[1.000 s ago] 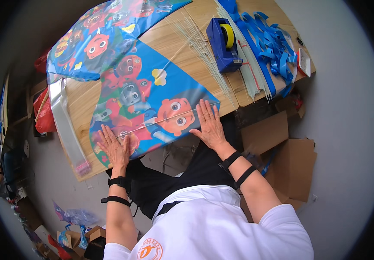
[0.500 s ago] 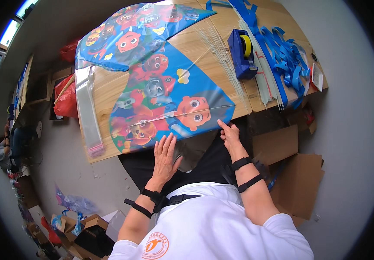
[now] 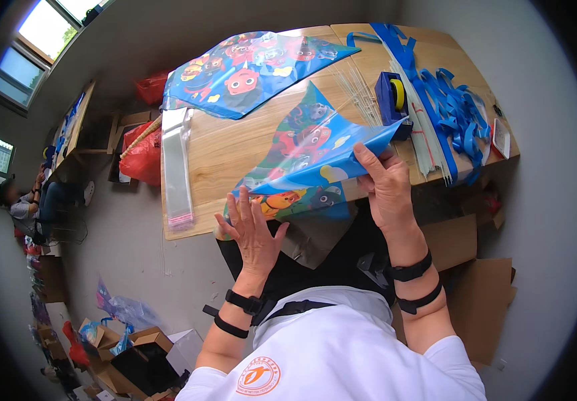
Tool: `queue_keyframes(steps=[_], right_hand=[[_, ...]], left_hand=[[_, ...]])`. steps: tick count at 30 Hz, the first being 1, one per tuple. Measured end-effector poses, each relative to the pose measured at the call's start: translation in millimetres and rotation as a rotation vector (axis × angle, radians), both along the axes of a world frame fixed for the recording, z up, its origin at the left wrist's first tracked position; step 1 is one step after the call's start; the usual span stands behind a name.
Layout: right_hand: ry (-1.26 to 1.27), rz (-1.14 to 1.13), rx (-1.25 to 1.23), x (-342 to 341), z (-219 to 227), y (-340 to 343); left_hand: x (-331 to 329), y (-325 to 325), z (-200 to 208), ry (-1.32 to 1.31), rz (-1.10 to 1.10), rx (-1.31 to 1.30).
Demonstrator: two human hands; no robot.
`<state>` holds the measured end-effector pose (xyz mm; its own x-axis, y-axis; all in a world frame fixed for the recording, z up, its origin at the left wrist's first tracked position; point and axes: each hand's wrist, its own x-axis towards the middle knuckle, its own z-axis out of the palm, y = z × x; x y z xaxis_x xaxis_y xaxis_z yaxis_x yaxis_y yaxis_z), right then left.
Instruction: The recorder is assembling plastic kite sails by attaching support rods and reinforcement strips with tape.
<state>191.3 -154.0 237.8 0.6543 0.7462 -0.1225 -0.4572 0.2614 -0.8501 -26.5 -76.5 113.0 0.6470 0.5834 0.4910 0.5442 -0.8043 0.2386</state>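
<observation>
A blue kite sail (image 3: 305,144) printed with cartoon faces lies partly on the table's near edge. Its right side is lifted and folded over, and patterned film hangs below the fold. My right hand (image 3: 390,190) pinches that raised right edge between thumb and fingers. Flat against the sail's near left part, my left hand (image 3: 254,242) has its fingers spread and grips nothing. Farther back rests a stack of matching printed sails (image 3: 248,83), apart from the one in hand.
On the wooden table (image 3: 218,157) are clear plastic sleeves (image 3: 176,167), thin white rods (image 3: 362,93), a blue tape dispenser (image 3: 389,100) and blue ribbons (image 3: 459,113). Cardboard boxes (image 3: 476,304) stand at lower right. A red bag (image 3: 143,154) is left of the table; a person (image 3: 31,207) sits far left.
My right hand has moved up and away from me, raising and folding the sail's right side. The sail has come apart from the stack behind. My left hand stays at its near edge.
</observation>
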Motion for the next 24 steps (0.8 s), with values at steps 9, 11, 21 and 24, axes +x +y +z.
queue_keyframes(steps=[9, 11, 21, 24], right_hand=[[-0.287, -0.012, 0.375, 11, 121, 13], [-0.339, 0.052, 0.418, 10, 128, 16], [-0.550, 0.294, 0.338, 27, 124, -1], [-0.520, 0.370, 0.406, 40, 123, -9]], left_hand=[[-37, 34, 15, -0.040, 0.254, 0.161], [-25, 30, 33, -0.227, 0.168, 0.132], [20, 60, 180, -0.130, -0.305, -0.274], [9, 78, 186, 0.054, -0.602, -0.761]])
